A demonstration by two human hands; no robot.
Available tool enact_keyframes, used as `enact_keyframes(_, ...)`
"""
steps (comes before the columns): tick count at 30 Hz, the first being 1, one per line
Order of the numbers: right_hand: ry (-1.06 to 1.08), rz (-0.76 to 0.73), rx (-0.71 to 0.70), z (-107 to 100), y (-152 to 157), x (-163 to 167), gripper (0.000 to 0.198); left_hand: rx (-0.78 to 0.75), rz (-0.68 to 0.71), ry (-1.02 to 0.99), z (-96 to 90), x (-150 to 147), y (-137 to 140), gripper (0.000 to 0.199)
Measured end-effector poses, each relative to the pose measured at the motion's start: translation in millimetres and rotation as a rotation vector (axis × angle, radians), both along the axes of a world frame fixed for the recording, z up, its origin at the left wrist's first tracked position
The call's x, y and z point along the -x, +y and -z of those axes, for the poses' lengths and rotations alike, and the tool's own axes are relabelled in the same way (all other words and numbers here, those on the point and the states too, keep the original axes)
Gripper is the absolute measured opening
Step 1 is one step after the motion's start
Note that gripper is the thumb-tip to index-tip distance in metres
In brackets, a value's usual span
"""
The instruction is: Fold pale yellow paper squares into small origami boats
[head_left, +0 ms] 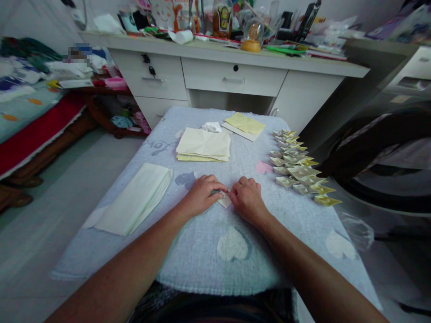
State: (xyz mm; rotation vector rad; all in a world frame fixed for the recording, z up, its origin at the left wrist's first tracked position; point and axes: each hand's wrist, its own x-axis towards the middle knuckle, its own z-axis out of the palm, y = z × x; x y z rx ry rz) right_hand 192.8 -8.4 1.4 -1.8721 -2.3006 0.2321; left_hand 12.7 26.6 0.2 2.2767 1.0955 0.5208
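Between my hands lies a small folded piece of paper (224, 200), pale cream, low over the cloth-covered table. My left hand (206, 193) pinches its left side between thumb and fingers. On the other side my right hand (246, 197) has its fingers closed on the paper's right edge. Part of the paper is hidden under the fingertips. Just beyond my hands sits a stack of cream and yellow paper sheets (204, 142). To the right stand rows of several small folded paper boats (299, 168), some whitish, some yellow.
A long folded pale-green bundle (136, 197) lies on the left of the table. Yellow and white sheets (245, 124) and a crumpled white tissue (212, 127) rest farther back. Behind stands a white desk (235, 76) crowded with items; a front-loading washing machine (404, 148) is at right.
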Motion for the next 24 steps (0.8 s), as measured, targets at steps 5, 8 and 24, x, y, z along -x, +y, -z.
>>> enact_keyframes(5,0.068,0.0,-0.005,0,-2,-1,0.023,0.0,-0.015,0.006,0.4,0,0,0.019)
enact_keyframes(8,0.081,0.016,0.003,-1,-2,-1,0.023,0.004,-0.01,0.015,-0.6,-1,0,0.019)
enact_keyframes(24,0.204,-0.05,0.067,-1,4,-15,0.011,0.01,-0.014,0.056,1.2,-1,-1,0.022)
